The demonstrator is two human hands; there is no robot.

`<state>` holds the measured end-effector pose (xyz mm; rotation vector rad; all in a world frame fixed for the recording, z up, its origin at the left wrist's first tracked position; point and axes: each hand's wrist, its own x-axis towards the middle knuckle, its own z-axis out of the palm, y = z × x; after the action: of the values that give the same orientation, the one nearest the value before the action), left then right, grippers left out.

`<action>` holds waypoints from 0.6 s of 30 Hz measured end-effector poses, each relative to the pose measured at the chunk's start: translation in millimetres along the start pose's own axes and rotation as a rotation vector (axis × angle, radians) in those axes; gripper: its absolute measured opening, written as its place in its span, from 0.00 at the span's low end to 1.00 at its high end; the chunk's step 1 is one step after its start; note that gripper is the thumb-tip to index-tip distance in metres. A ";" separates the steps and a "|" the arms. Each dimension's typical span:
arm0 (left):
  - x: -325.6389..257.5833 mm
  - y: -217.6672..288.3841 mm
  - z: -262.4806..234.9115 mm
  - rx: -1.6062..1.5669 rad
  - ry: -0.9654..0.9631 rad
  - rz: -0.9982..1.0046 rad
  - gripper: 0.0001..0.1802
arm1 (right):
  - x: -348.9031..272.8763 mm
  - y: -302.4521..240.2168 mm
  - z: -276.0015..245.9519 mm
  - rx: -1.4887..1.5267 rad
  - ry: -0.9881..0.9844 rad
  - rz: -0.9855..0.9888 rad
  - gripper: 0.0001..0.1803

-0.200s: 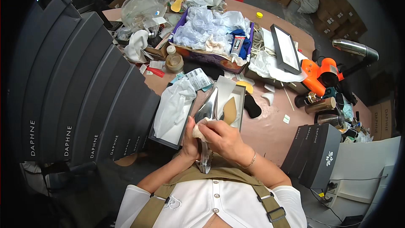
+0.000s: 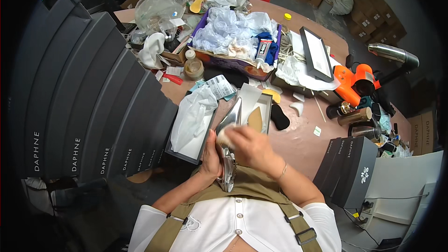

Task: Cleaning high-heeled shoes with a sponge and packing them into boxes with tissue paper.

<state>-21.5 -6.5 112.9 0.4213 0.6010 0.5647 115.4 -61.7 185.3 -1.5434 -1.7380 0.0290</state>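
Note:
A shiny silver pointed-toe shoe [image 2: 232, 114] is held close to my waist, its toe directed away from me. My left hand [image 2: 211, 158] grips it from the left side, fingers wrapped around it. Over the shoe's opening, my right hand [image 2: 254, 151] is closed on a cream cloth [image 2: 224, 138], blurred by motion; whether the cloth touches the shoe cannot be made out. A dark shoe box [image 2: 186, 157] with white tissue paper [image 2: 193, 116] lies left of the shoe. Partly behind my right hand, a second open box [image 2: 266, 107] has a tan pointed piece [image 2: 255, 120] in it.
Tall stacks of dark shoe boxes [image 2: 93, 102] rise at the left, with a shorter stack [image 2: 345, 168] at the right. A purple box [image 2: 219, 63] full of crumpled tissue stands at the back. An orange tool [image 2: 347, 86] and a bottle [image 2: 193, 65] are on the table.
My right hand has lifted slightly and shifted a little to the right with the cloth, and it is blurred now. My left hand and the shoe stay nearly in place.

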 end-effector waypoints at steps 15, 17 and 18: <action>12.1 6.4 2.2 0.136 -0.083 -0.030 0.39 | -11.4 87.9 -28.2 -0.201 0.144 0.431 0.12; 15.7 4.4 2.1 0.081 -0.074 -0.039 0.40 | -59.0 101.0 -19.3 -0.206 0.087 0.532 0.11; 18.5 2.6 1.2 0.040 -0.075 -0.012 0.40 | -92.3 108.1 -14.6 -0.227 0.047 0.594 0.10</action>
<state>-9.0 6.4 107.6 0.4745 0.5436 0.5238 207.6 -118.8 92.2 -2.1631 -1.2232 0.0948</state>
